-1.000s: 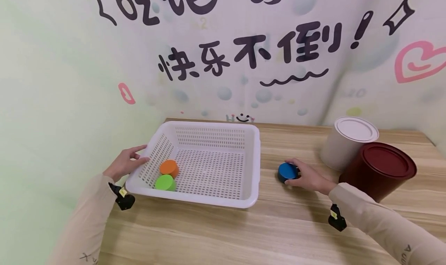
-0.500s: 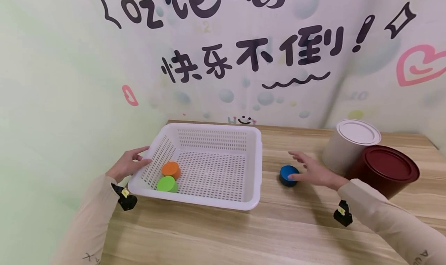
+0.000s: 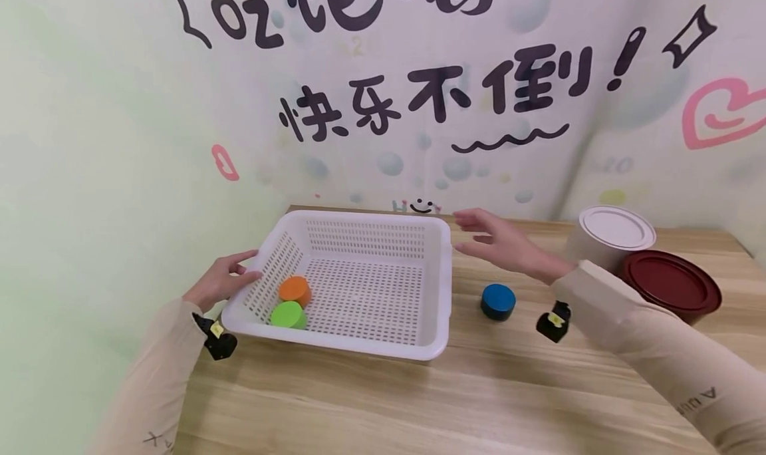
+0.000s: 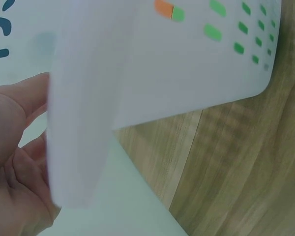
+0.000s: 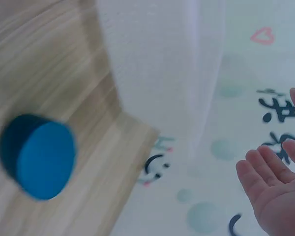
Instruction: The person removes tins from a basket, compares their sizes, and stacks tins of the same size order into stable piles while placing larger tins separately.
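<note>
A white plastic basket (image 3: 383,350) with slotted walls stands on the table. My left hand (image 3: 218,283) holds its left rim; in the left wrist view part of that hand (image 4: 14,162) is hidden behind the rim. Inside the basket, at the left, lie an orange round block (image 3: 294,290) and a green round block (image 3: 288,315), side by side. My right hand (image 3: 499,242) is beside the basket's back right corner, fingers stretched out and holding nothing. A blue round block (image 3: 498,301) sits on the table, right of the basket and apart from the right hand.
A white can (image 3: 616,227) and a dark red can (image 3: 673,282) stand close together at the right, partly behind the right sleeve (image 3: 652,335). A printed cloth (image 3: 389,169) hangs behind the wooden table (image 3: 383,408).
My right hand has let go of the blue block, risen and moved left and back towards the basket's right rim. The blue block stays on the table. My left hand keeps its place.
</note>
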Action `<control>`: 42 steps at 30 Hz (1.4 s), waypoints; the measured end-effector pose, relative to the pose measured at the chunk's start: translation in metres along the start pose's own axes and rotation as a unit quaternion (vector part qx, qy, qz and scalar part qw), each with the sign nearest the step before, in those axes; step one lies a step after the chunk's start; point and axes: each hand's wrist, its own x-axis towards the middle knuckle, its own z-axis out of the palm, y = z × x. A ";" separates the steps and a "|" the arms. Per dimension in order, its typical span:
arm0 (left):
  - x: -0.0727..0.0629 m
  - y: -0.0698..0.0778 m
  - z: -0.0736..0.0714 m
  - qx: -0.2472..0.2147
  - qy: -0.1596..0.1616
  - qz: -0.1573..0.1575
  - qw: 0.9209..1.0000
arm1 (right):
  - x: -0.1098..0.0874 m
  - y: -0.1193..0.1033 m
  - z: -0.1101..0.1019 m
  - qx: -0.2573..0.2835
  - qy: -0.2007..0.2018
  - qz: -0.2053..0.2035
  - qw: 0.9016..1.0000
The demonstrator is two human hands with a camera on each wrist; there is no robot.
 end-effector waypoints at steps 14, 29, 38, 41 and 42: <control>-0.010 -0.014 -0.003 -0.007 0.006 -0.003 1.000 | 0.080 -0.061 0.073 0.038 -0.087 -0.099 0.990; -0.006 -0.011 -0.002 -0.005 0.011 0.007 1.000 | 0.138 -0.061 0.152 0.007 -0.134 -0.084 0.987; -0.001 -0.007 -0.003 -0.020 0.004 0.011 1.000 | 0.150 -0.045 0.182 0.027 -0.167 -0.018 0.985; 0.001 -0.005 -0.002 -0.027 0.001 0.006 1.000 | 0.152 -0.039 0.191 0.016 -0.193 0.012 0.981; 0.001 -0.005 -0.001 -0.031 0.000 0.005 1.000 | 0.152 -0.038 0.195 0.011 -0.203 0.018 0.979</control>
